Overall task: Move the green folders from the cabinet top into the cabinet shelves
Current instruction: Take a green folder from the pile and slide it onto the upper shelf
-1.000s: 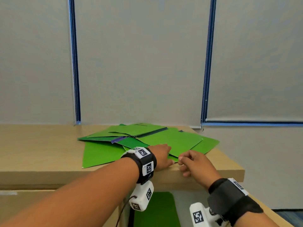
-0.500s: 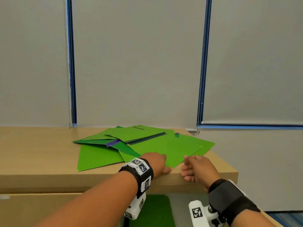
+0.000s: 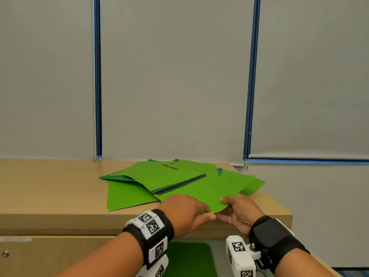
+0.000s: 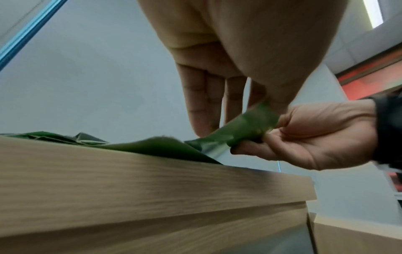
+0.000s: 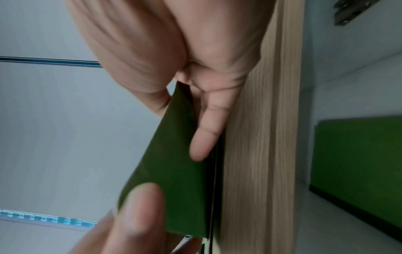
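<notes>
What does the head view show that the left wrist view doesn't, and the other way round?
Head only: the whole spread of green folders on the cabinet top, and a green folder already below in the shelf. Left wrist only: the underside of the lifted corner, pinched between the right hand's thumb and curled fingers, clear of the wood. Both: the left hand with straight fingers on that folder, the right hand at its corner, and the cabinet's front edge.

Roller blinds (image 3: 171,76), grey, on the wall beyond the hands | blue window frame strips (image 3: 97,76) between blinds | metal hinge (image 5: 352,12) on panel beside the right hand
</notes>
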Motion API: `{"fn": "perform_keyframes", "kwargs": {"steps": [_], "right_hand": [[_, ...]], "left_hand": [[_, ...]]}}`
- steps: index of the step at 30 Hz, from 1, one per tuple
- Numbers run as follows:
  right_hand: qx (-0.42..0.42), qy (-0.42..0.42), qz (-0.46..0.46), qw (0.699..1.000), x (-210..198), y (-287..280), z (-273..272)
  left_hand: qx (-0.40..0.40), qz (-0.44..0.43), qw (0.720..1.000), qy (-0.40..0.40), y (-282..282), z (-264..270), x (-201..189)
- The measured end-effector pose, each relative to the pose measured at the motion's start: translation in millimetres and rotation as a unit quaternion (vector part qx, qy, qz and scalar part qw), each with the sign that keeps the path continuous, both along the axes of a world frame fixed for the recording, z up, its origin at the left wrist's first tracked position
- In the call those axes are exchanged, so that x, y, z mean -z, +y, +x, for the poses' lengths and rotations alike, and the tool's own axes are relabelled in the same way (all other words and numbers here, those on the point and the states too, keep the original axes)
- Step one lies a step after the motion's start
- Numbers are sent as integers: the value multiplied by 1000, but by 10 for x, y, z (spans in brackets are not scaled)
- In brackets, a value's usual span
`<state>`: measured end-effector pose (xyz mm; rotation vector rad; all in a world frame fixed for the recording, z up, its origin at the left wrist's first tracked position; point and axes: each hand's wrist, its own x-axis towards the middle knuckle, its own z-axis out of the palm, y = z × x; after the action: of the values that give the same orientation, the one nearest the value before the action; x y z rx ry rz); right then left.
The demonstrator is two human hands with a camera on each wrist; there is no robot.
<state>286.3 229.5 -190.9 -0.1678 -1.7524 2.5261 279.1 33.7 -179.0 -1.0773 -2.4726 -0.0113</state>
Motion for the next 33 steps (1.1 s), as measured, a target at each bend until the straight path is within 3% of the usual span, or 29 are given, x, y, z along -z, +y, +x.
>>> {"fn": "perform_keyframes", "kwargs": {"steps": [4,7,14,19,23,26,30,33], "right_hand": [[6,79,-7,997,-143,-57,29],[8,117,20,993,-238,-59,89],[-37,190,-3,981,-396,47,350],[-48,232,36,971,-447,65,527],[2,247,78,966,-427,97,524],[29,266,137,954,-392,96,530],[104,271,220,931,-320,64,535],[140,268,225,926,-209,97,503]], "left_hand": [[-7,172,980,-101,-157,-17,-146],[-37,301,949,-88,-296,-168,-291],[-80,444,884,-123,-589,-295,-492],[38,578,798,-168,-685,-72,-573],[105,626,762,-125,-751,178,-504],[131,621,762,-127,-755,318,-397],[181,640,725,-183,-730,411,-298],[190,632,719,-216,-707,454,-129]]}}
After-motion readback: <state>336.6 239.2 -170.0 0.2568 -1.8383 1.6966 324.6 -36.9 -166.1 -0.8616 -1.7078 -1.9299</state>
